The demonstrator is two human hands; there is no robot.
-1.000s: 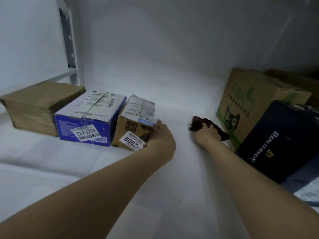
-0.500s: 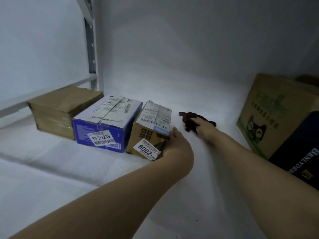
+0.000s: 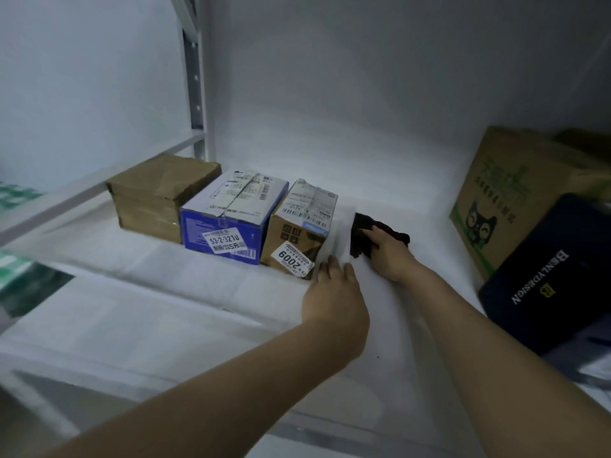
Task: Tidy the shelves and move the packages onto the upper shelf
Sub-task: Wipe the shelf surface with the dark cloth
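Note:
Three packages stand in a row at the back left of the white shelf (image 3: 198, 292): a brown taped package (image 3: 158, 193), a blue box (image 3: 228, 216) and a small cardboard box (image 3: 297, 233) with a "2009" label. My left hand (image 3: 334, 292) touches the small box's right front corner with straight fingers. Just to the right of that box, my right hand (image 3: 391, 256) holds a dark red cloth (image 3: 360, 239) down on the shelf surface.
A large cardboard box with a cat logo (image 3: 509, 200) stands at the right, and a dark navy box (image 3: 558, 279) leans in front of it. A grey shelf upright (image 3: 193, 77) rises behind the packages. Green-and-white items (image 3: 16, 269) show at the far left.
My right hand has slid the cloth leftward across the shelf, from beside the cat-logo box to right next to the small cardboard box. My left hand stays at that box's corner.

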